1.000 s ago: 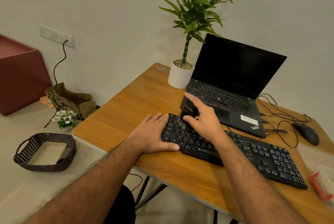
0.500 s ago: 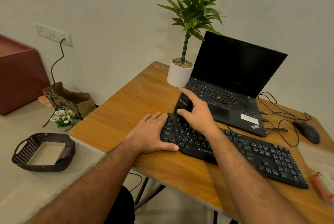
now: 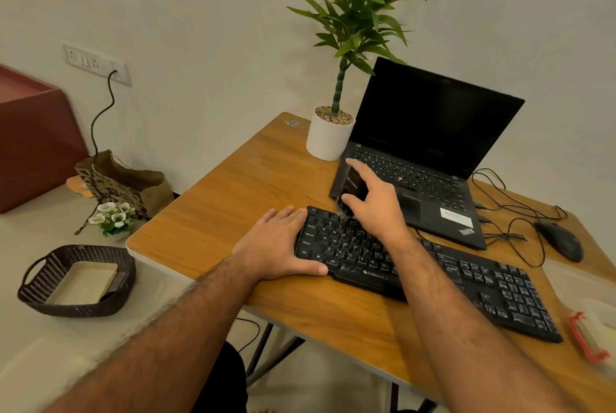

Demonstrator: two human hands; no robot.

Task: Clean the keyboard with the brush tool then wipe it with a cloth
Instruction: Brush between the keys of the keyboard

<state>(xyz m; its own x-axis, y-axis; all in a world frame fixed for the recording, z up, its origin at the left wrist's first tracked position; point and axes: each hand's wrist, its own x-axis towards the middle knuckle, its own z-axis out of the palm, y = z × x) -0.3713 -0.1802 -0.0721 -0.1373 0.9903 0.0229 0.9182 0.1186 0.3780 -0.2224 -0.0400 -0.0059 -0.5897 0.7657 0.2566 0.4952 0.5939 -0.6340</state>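
A black keyboard (image 3: 480, 282) lies across the wooden desk (image 3: 233, 212) in front of me. My right hand (image 3: 376, 206) grips a black brush tool (image 3: 352, 187), index finger along its top. The bristles touch the keys at the keyboard's upper left rows. My left hand (image 3: 276, 246) rests flat over the keyboard's left end, thumb along its front edge, holding it steady. No cloth is plainly visible.
An open black laptop (image 3: 430, 146) stands behind the keyboard, a white potted plant (image 3: 328, 136) to its left. A black mouse (image 3: 563, 241) with tangled cables lies at the right. A clear box with a red clip (image 3: 590, 336) sits at the right edge. A woven basket (image 3: 76, 279) is at lower left.
My right hand has moved the brush away from me, from the middle key rows to the upper left rows near the laptop's front edge. The left hand has stayed put.
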